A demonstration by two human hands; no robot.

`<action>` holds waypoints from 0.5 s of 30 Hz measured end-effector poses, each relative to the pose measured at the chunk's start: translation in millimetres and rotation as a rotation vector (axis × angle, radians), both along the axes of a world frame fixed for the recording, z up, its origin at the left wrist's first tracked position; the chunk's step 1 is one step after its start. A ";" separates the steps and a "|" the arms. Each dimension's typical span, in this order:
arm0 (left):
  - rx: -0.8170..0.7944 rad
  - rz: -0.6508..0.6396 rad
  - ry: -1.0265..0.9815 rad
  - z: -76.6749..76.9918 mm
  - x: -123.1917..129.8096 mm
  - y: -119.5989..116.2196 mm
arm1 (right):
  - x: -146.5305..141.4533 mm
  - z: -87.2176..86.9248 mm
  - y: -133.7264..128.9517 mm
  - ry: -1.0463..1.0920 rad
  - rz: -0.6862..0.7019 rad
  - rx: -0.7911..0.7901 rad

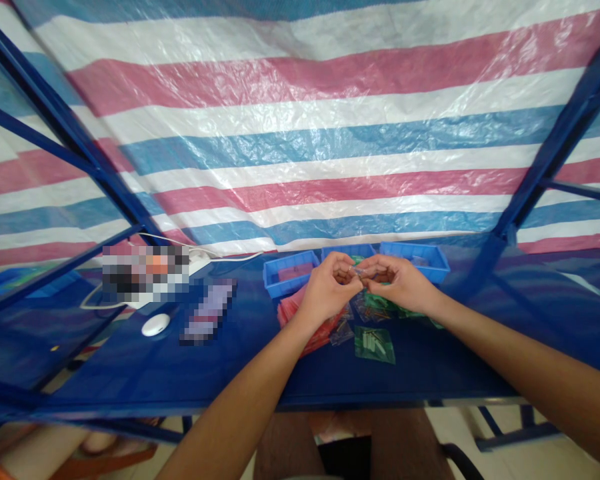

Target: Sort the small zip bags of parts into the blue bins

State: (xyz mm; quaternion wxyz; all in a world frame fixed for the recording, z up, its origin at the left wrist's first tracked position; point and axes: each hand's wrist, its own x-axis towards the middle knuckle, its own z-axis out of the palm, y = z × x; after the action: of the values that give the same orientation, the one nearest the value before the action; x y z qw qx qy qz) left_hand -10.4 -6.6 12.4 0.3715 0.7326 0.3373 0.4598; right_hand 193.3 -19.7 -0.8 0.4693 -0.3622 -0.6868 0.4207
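My left hand (331,285) and my right hand (399,283) meet above the blue table (325,383), fingertips pinched together. Between them is a small clear piece, perhaps a plastic bag (359,272), too small to make out well. Below my left hand lies a pile of red plastic bags (300,317). Clear bags with small metal parts (341,332) lie beside it. Green bags (405,308) spread under my right hand. Nearer the front edge, a green bag with white and metal pieces (375,344) lies flat by itself.
Blue bins stand behind my hands: a left bin (285,288), a middle bin (347,252) and a right bin (437,267). At left are a white round case (155,325), a blurred phone-like object (210,310) and white cables (230,257). Blue metal posts (545,153) frame a striped sheet (330,133).
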 end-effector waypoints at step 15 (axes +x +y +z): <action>-0.006 -0.032 0.002 -3.2 -0.4 1.9 | 2.9 -1.2 5.6 0.003 -0.057 0.018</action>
State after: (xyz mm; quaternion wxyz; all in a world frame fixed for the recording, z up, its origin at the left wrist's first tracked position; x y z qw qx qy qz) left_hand -10.8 -4.7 9.3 0.3809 0.7372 0.3272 0.4521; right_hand 196.2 -14.1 -2.0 0.4854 -0.3768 -0.6792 0.4015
